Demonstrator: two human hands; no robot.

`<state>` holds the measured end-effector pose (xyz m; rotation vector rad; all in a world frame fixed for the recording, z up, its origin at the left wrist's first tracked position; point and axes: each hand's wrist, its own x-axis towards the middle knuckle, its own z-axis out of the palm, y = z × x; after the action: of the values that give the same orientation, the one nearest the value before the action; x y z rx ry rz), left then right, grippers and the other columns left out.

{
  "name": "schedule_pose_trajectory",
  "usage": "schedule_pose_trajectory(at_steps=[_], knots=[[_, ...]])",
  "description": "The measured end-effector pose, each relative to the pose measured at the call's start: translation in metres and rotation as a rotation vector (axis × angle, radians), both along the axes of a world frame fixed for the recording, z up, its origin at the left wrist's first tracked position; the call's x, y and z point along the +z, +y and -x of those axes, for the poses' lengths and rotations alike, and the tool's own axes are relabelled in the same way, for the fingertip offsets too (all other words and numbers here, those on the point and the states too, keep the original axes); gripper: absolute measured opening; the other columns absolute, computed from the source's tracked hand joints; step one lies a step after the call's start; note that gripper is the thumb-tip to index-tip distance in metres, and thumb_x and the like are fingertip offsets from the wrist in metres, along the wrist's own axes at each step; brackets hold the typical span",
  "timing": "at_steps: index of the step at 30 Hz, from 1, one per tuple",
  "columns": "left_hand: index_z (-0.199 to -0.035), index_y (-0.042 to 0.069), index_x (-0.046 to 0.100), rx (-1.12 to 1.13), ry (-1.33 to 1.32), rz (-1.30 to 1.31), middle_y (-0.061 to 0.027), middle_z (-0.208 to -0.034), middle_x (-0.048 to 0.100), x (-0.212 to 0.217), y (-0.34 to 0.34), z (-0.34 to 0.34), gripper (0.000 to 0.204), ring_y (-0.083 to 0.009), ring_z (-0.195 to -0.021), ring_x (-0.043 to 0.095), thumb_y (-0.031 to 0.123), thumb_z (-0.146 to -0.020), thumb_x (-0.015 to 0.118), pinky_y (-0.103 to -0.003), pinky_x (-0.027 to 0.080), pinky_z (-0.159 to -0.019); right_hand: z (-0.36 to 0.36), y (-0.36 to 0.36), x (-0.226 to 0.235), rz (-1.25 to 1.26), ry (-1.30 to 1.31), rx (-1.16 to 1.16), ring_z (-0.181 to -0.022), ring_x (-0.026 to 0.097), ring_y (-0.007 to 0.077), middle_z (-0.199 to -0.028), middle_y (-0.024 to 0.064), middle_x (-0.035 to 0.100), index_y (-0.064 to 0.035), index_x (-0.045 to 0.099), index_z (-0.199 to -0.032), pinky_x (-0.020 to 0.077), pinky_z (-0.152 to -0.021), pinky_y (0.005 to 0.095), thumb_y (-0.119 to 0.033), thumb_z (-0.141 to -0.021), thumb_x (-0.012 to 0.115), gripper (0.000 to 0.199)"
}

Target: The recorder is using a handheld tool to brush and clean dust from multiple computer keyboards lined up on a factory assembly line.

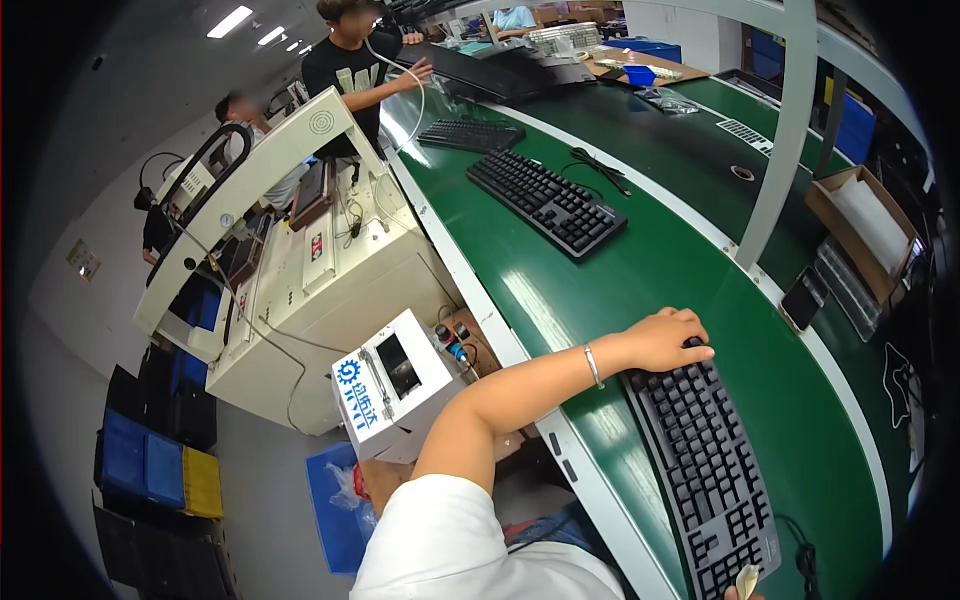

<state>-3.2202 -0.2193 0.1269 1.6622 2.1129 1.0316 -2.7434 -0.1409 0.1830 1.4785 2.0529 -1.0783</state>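
Now, left hand (pixel 668 340) gripping black keyboard's (pixel 705 470) far end, green belt (pixel 600 290) beneath.

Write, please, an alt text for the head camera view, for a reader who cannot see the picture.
A person's left hand rests on the far end of a black keyboard lying on a green conveyor belt. The right hand barely shows at the lower edge, by the keyboard's near end. Two more black keyboards lie further up the belt, where another person stands beside a cream machine.
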Motion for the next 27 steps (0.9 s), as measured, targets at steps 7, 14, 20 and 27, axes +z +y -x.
schedule_pose_trajectory(at_steps=[7, 14, 20, 27], knots=[[-0.102, 0.009, 0.066, 0.225, 0.633, 0.038, -0.0115, -0.103, 0.063, 0.003, -0.036, 0.006, 0.039, -0.0317, -0.101, 0.056, 0.044, -0.092, 0.053, -0.05, 0.034, -0.108, -0.001, -0.027, -0.019, -0.265, 0.227, 0.197, -0.058, 0.055, 0.0316, -0.065, 0.0157, 0.062, 0.0025, 0.068, -0.091, 0.0453, -0.056, 0.0387, -0.039, -0.087, 0.065, 0.042], [-0.098, 0.005, 0.064, 0.25, 0.532, -0.187, -0.0163, -0.096, 0.063, 0.008, -0.053, -0.025, 0.032, -0.0338, -0.092, 0.058, 0.033, -0.085, 0.057, -0.045, 0.046, -0.088, 0.009, -0.051, -0.02, -0.387, 0.309, 0.24, -0.05, 0.049, 0.0233, -0.057, 0.0113, 0.057, 0.0015, 0.067, -0.081, 0.04, -0.05, 0.0348, -0.024, -0.083, 0.071, 0.026], [-0.112, 0.007, 0.066, 0.242, 0.595, -0.087, -0.0094, -0.118, 0.064, 0.012, -0.062, -0.006, 0.036, -0.0344, -0.111, 0.055, 0.031, -0.087, 0.056, -0.045, 0.042, -0.096, 0.058, -0.011, 0.031, -0.585, 1.012, -0.013, -0.049, 0.038, 0.0145, -0.054, 0.0009, 0.044, -0.0052, 0.055, -0.076, 0.0357, -0.049, 0.028, -0.011, -0.083, 0.069, 0.016], [-0.12, 0.012, 0.063, 0.21, 0.593, 0.01, -0.0052, -0.129, 0.06, 0.002, -0.044, -0.033, 0.036, -0.0317, -0.132, 0.043, 0.034, -0.094, 0.053, -0.047, 0.031, -0.11, 0.176, 0.012, 0.042, 0.609, 1.743, -0.46, -0.036, 0.026, 0.005, -0.046, -0.0046, 0.032, -0.0162, 0.037, -0.064, 0.0242, -0.037, 0.0209, -0.026, -0.098, 0.052, 0.038]])
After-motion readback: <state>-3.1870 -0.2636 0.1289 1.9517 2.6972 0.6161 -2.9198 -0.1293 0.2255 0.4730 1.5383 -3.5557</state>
